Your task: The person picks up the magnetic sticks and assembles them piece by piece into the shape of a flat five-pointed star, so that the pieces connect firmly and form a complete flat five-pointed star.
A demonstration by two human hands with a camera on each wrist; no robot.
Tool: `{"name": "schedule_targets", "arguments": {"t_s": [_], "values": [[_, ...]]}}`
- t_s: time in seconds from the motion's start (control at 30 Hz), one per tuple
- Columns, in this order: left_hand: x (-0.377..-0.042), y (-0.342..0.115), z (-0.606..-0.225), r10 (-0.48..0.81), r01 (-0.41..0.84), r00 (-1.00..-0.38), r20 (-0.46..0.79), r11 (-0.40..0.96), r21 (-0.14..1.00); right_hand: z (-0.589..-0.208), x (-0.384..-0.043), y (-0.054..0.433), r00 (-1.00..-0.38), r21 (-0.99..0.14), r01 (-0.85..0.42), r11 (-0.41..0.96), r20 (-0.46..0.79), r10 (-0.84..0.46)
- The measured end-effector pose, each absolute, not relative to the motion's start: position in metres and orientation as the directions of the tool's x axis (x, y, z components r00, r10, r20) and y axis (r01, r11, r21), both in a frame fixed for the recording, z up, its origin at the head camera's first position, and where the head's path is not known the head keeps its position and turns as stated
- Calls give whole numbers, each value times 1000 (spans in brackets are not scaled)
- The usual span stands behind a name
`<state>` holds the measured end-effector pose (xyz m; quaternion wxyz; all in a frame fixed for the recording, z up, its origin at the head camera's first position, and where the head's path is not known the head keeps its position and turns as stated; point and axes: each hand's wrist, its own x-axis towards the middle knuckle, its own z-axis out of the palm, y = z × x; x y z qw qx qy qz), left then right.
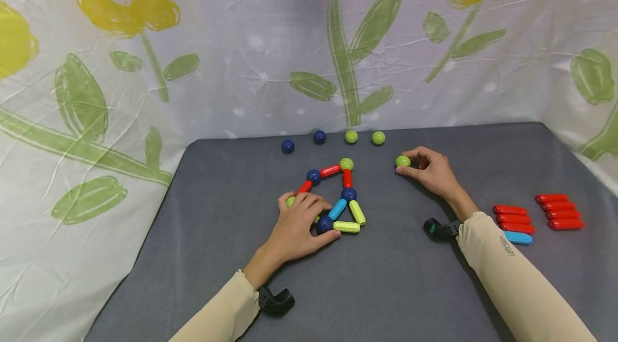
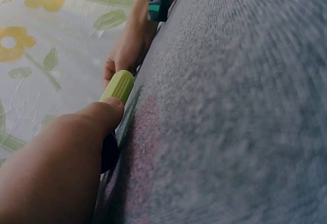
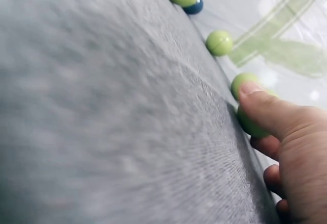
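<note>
On the grey cloth lies a joined figure of magnetic sticks and balls: red sticks (image 1: 347, 178), a light blue stick (image 1: 337, 209), yellow-green sticks (image 1: 346, 227), blue and green balls. My left hand (image 1: 296, 229) lies over its near left part and holds the near blue ball (image 1: 324, 225) between thumb and fingers, covering some pieces. In the left wrist view the thumb touches a yellow-green stick (image 2: 120, 84). To the figure's right, my right hand (image 1: 434, 174) pinches a green ball (image 1: 403, 161) between thumb and fingers, low over the cloth.
Two blue balls (image 1: 287, 146) and two green balls (image 1: 378, 138) sit along the back edge. At the right lie two groups of red sticks (image 1: 560, 212), with a light blue stick (image 1: 518, 238) by the nearer group. A flowered white curtain (image 1: 232, 63) hangs behind.
</note>
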<state>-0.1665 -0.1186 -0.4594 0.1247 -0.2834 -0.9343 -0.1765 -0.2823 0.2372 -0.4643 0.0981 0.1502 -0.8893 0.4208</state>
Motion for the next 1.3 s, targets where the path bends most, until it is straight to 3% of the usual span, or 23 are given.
{"name": "schedule_targets", "arguments": {"t_s": [0.37,0.8,1.3], "values": [[-166,-117,-460,482,576,-806,344,771,272,-466,-257,229,-922,-729,-386,566,287,-259],[-166,-117,-460,483,571,-810,332,777,265,-464,-217,202,-858,-728,-501,469,344,-381],[-164,-115,-460,445,536,-830,336,803,261,-464,-200,188,-803,-735,-549,397,332,-496]]}}
